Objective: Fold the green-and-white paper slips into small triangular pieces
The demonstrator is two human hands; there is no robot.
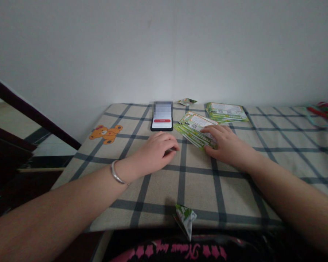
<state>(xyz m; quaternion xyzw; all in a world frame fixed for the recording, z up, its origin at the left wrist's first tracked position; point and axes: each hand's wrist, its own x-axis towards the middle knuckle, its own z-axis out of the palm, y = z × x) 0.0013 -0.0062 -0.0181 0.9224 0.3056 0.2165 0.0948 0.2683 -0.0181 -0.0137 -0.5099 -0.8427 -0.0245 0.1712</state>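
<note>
My left hand (160,151) rests on the checked tablecloth, loosely curled, with a gap between thumb and fingers and nothing visible in it. A silver bangle (116,172) circles that wrist. To the right, my right hand (226,143) lies over the near end of a fanned pile of green and white printed leaflets (191,127). Its fingers are stretched across the top and its thumb is apart, near the pile's lower edge. Close to the table's front edge stands a small folded paper piece (184,218) with green print, away from both hands.
A phone (162,123) with a lit screen is beyond my left hand. At the back lie another folded paper piece (187,102) and a second leaflet pile (225,111). The tablecloth (158,189) carries a bear picture (106,134). Red and green material (326,112) sits far right.
</note>
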